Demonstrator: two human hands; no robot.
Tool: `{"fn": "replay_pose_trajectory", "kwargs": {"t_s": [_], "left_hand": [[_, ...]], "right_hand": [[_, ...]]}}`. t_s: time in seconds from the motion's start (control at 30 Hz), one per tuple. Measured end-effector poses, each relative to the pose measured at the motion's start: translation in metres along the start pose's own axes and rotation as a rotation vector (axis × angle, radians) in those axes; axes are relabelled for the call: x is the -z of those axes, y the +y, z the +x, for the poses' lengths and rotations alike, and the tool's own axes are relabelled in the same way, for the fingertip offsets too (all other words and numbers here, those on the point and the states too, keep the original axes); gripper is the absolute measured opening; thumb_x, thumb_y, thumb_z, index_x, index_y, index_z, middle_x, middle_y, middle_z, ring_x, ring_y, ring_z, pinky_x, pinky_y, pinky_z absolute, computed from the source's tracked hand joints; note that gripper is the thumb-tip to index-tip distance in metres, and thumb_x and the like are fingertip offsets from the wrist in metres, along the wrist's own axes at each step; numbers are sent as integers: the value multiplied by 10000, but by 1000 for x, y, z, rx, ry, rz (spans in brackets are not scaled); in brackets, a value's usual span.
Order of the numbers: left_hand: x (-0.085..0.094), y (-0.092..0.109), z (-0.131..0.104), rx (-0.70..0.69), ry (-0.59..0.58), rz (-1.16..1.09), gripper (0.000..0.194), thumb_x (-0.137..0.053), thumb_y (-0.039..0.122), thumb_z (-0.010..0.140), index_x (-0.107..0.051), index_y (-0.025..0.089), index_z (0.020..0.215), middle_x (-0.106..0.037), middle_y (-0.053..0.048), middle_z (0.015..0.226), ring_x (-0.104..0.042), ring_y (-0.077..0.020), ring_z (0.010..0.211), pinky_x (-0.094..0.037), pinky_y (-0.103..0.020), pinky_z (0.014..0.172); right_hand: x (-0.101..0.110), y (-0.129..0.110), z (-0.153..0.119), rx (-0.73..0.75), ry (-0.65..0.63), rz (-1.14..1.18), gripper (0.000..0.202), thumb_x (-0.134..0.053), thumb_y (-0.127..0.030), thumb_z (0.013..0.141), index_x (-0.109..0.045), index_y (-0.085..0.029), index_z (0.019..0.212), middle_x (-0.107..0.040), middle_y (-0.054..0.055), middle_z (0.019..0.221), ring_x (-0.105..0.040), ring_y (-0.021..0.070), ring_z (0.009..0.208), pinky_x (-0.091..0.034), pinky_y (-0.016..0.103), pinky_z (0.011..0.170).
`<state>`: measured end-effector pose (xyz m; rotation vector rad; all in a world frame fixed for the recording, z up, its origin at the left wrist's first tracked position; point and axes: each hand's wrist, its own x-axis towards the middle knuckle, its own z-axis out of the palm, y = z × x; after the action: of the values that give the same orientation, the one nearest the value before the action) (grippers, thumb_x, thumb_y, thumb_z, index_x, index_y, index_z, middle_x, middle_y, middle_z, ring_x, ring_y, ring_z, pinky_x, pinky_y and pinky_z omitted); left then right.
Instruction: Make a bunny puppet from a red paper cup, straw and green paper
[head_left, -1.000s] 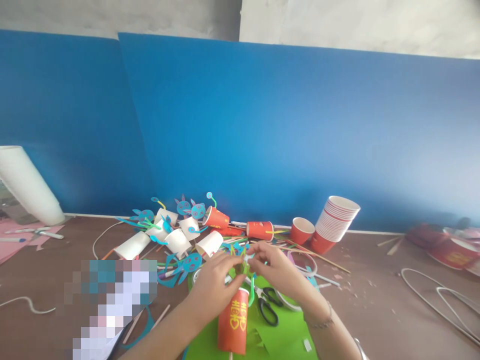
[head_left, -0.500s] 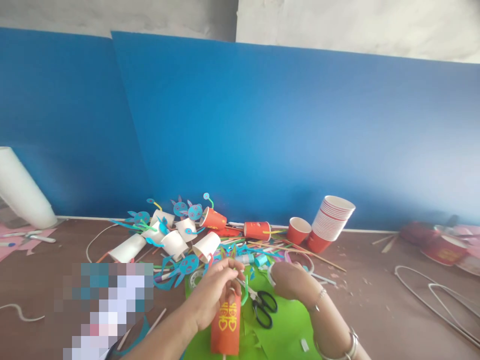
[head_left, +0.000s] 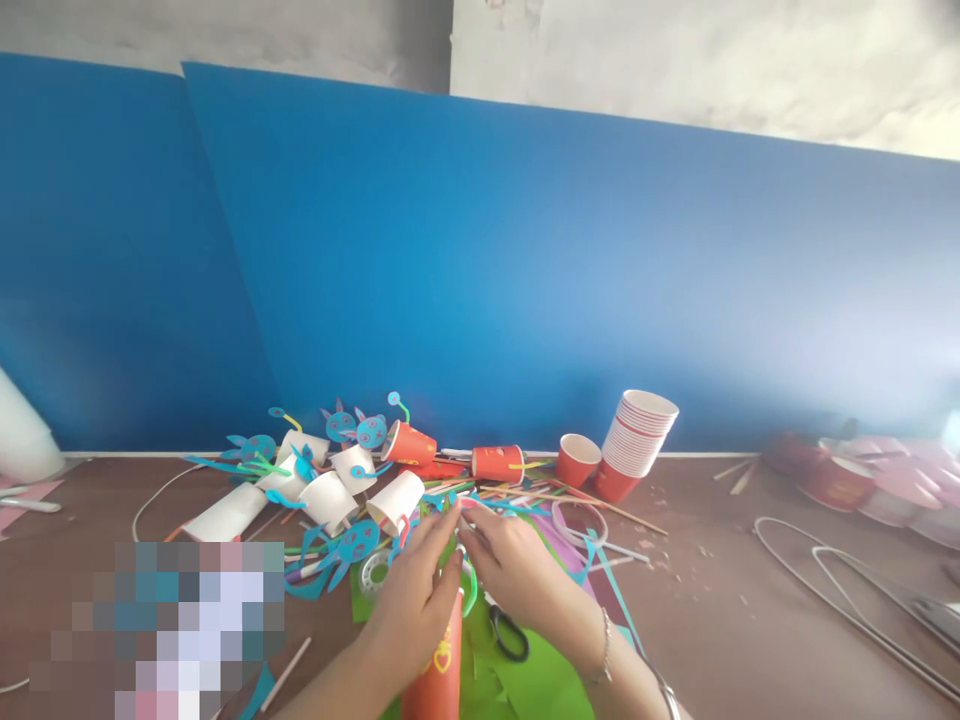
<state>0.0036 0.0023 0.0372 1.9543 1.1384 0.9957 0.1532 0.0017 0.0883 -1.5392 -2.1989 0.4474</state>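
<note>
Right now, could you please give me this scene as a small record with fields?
Left hand: over the near cup, fingertips close to the other hand's
Right hand: fingers bent inward; anything pinched is too hidden to tell
Near cup: red, partly covered
Scissors: black handle showing, on the green paper
White cups: lying on their sides, among blue cutouts
Cup stack: leaning, at the back right
Backdrop: blue

Red paper cup, yellow print, partly hidden, over green paper; curved green strip beside upper end.
</note>
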Motion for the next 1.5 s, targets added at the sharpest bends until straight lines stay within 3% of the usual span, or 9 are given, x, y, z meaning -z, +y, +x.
{"fn": "replay_pose_trajectory", "kwargs": {"t_s": [0.13,0.23,0.43,0.57,0.7,1.17,1.4,1.5], "left_hand": [[-3,0,-2,-8,-15,19,514,-375,240,905,-340,208,1416,-382,-86,1456,-318,-240,1349,-289,-431,1100],[-2,2,-1,-16,6,2,466,-387,244,902,-429,209,1364,-456,-86,1407,-377,-237,1316,-311,-423,1088],[7,9,3,18,151,-98,258,-458,226,854,-621,215,1054,-639,-74,1095,-575,-225,1050,-452,-360,904],[11,12,8,71,208,-137,107,-524,248,817,-608,205,865,-618,-34,891,-585,-199,863,-457,-311,770],[13,11,10,52,225,-155,87,-538,264,817,-587,202,781,-574,-16,817,-555,-180,784,-432,-281,706],[16,16,10,-58,244,-133,121,-498,228,853,-559,207,751,-506,-35,896,-527,-187,864,-431,-282,758],[17,17,7,-60,238,-124,153,-480,271,872,-563,204,762,-486,-51,915,-515,-186,818,-434,-268,681],[19,19,6,-77,243,-103,159,-483,278,870,-566,204,756,-493,-53,915,-519,-193,833,-435,-280,704]], "right_hand": [[0,1,1,-12,49,23,191,-375,-211,933,-544,-186,847,-648,40,748,-575,160,635,-284,240,531],[0,2,2,-3,60,48,177,-379,-203,932,-543,-186,868,-650,44,769,-582,165,651,-303,238,537],[1,3,-1,81,59,42,189,-363,-176,925,-550,-196,942,-627,30,746,-579,169,671,-330,245,567],[5,-4,-4,123,-10,25,214,-343,-118,904,-537,-192,952,-597,5,704,-538,153,624,-324,248,571],[6,-10,-5,134,6,-11,217,-345,-107,897,-541,-196,927,-595,8,725,-533,161,668,-336,259,625],[0,-8,-1,180,99,100,240,-366,-95,861,-476,-196,673,-474,-34,579,-401,119,535,-283,251,558],[10,-15,-4,202,58,225,266,-351,-151,885,-552,-197,718,-510,-11,604,-433,130,559,-344,250,580],[11,-15,-4,159,36,328,258,-355,-172,880,-529,-194,691,-455,-22,595,-372,122,548,-310,245,541]]}}
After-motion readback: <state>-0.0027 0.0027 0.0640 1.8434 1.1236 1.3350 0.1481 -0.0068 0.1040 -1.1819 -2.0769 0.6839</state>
